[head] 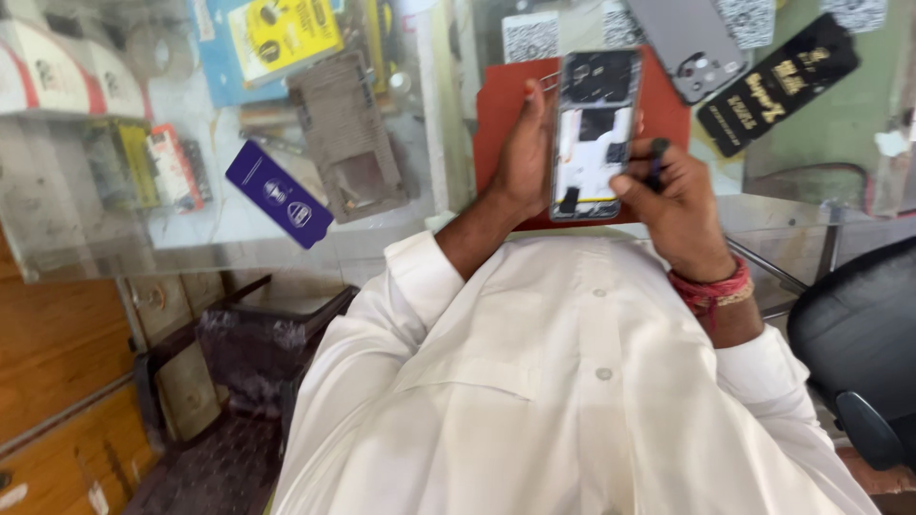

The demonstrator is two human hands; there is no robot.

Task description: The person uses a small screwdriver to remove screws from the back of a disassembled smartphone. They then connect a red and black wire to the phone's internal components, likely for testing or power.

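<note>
Half done, I judge: phone [593,133] back already off, my left hand [523,153] grips it, right hand [673,195] clenches a dark tool [656,162]; insides untouched.

We see a bright scene lit by soft daylight, with hardly any hard shadows. Glare washes over the glass counter [286,219] in the upper left of the frame, paling what lies under it. The white shirt [572,381] at the bottom centre is nearly overexposed. The picture is slightly soft throughout, blurrier toward the stretched edges, and the lower left stays dim.
</note>
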